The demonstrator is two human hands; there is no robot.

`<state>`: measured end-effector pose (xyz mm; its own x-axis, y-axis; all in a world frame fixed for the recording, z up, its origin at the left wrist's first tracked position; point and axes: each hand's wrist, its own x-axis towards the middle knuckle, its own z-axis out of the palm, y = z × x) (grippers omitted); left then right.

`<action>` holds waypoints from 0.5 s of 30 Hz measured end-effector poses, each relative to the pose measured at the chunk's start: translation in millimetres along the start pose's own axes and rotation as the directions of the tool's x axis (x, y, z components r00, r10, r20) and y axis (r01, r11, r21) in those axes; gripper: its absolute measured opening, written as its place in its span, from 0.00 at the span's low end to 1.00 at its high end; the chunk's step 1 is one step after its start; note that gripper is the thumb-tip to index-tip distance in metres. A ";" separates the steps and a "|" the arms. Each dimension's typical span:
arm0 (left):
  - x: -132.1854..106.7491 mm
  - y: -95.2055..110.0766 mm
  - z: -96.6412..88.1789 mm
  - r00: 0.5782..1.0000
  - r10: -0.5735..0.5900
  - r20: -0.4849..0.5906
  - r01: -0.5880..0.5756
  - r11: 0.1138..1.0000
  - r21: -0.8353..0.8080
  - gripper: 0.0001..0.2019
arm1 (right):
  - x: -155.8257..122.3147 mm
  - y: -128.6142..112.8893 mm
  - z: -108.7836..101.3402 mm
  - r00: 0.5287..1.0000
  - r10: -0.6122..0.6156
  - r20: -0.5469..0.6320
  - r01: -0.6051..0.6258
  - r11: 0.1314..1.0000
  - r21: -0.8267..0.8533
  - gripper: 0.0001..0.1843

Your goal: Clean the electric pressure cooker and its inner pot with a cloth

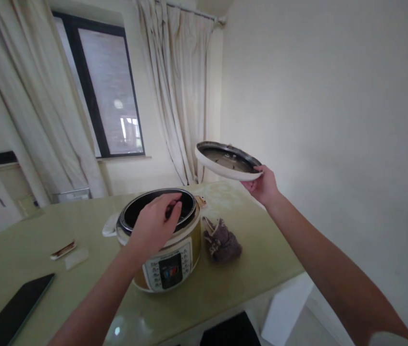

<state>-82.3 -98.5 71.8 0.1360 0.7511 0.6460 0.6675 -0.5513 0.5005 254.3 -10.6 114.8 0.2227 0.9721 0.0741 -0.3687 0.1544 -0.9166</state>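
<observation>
Left hand (157,218), partly obscuring the rim and dark interior of the electric pressure cooker (180,239); its grasp is indiscernible. Control panel (170,270), lettering illegibly small. Right hand (263,186), partly hidden by the lid (222,166). Dark flat slab (15,310), cropped at lower left.

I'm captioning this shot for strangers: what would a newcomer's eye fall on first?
Probably the open cooker on the green table, the left hand over its dark opening. Next, the round lid held up in the right hand, higher and to the right, inner side showing. A crumpled dark cloth lies beside the cooker.
</observation>
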 end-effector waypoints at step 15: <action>67.8 42.9 13.9 0.778 -0.531 -0.335 0.052 0.587 -0.808 0.20 | -110.9 10.5 110.8 0.780 0.283 0.558 -0.316 0.948 -0.038 0.30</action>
<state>-34.3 -66.2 129.0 -0.4942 0.7555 0.4301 -0.1929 -0.5777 0.7932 125.8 -97.2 140.5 -0.4340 0.9008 0.0176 -0.3853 -0.1679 -0.9074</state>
